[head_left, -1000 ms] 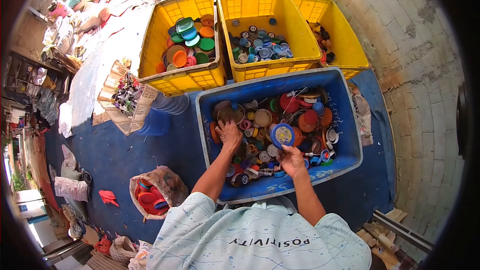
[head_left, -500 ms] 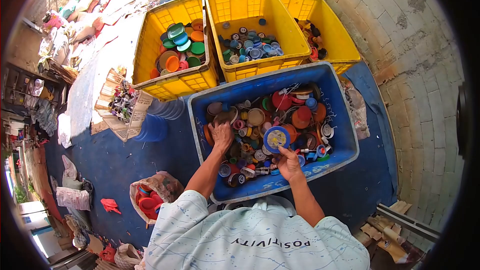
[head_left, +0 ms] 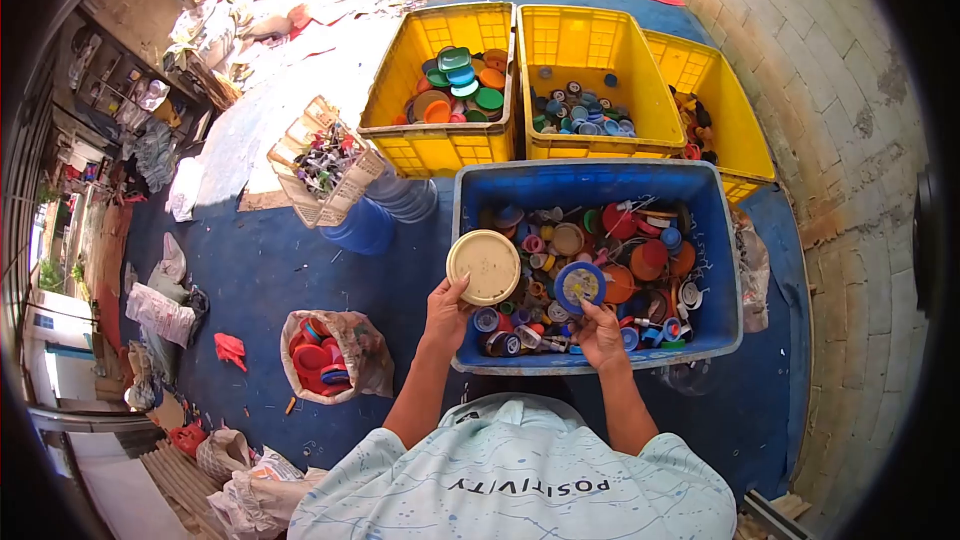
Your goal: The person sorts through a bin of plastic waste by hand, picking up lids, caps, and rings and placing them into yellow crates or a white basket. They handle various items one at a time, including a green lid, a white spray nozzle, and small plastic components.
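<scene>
A round cream lid [head_left: 484, 266], plain, flat and ringed by a shallow raised rim, was held up by the left hand [head_left: 447, 312]; the fingers were clamped on its near edge, with the thumb laid over the face. It was seen tilted towards the camera above the near left corner of a blue crate [head_left: 590, 180], with its left edge overhanging the crate's left wall. A smaller blue lid [head_left: 579, 285] with a pale, stained centre was pinched at its near edge by the fingertips of the right hand [head_left: 601, 328], low over the mixed caps and lids with which the crate was filled. The two lids were kept near each other but apart.

The crate's far wall was hemmed in by the left yellow crate [head_left: 435, 150], the middle yellow crate [head_left: 590, 40] and the right yellow crate [head_left: 745, 155], all set close against it. On the right, only a narrow strip of floor was left between the crate and a brick wall [head_left: 840, 90]. The widest open room was found on the left, where bare blue floor covering [head_left: 280, 270] was spread between the crate and a sack [head_left: 365, 355] of red lids. Further back on that side, a white basket [head_left: 300, 195] and a stack of blue tubs [head_left: 365, 230] were placed just beside the left yellow crate
</scene>
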Available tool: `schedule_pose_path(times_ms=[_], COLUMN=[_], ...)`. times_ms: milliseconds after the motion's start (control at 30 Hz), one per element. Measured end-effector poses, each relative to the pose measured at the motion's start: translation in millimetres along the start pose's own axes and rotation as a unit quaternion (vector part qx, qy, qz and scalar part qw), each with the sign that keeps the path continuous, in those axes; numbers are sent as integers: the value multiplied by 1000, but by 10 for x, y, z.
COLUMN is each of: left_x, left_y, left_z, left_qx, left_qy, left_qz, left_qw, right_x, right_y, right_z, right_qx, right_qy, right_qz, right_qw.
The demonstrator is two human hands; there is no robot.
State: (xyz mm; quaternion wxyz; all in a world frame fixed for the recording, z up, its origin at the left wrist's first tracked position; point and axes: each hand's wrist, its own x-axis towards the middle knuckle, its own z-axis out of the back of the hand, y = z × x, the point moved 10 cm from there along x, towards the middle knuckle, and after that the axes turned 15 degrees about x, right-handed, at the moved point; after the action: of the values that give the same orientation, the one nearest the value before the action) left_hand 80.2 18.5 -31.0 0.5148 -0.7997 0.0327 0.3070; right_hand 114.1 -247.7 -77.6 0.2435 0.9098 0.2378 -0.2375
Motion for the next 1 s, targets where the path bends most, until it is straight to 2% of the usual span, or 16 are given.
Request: schedule_pose_path(times_ms=[133,267,367,533,667,700,833,1000], left_x=[-331,-243,-27,442,907,987,1284,1752], left_y=[70,159,37,-374,-729,-870,-1328,-1549], left_z=[538,1062,1283,1758,2398,2544,3004,2938], left_qx=[-133,-176,-223,-272,-216,-206,-186,-207], left_qy=[-68,-112,-85,-33,-1,-8,-23,26], left_qz=[34,65,71,90,90,84,77,111], left_qw=[988,976,968,957,972,975,979,972], right_x=[-11,8,171,466,978,1052,1268,1565], right_y=[-220,-484,-860,-1621,-2329,-2478,-2722,-2674], right_z=[-179,-481,-646,-1545,-2091,-2224,-2737,-2741], right_qx=[-31,-27,-30,-29,11,22,12,19], right_qy=[-11,-31,3,-10,19,-5,6,-42], right_qz=[-20,-1,-16,-14,-14,-22,-6,40], right_qw=[999,999,999,999,1000,1000,1000,998])
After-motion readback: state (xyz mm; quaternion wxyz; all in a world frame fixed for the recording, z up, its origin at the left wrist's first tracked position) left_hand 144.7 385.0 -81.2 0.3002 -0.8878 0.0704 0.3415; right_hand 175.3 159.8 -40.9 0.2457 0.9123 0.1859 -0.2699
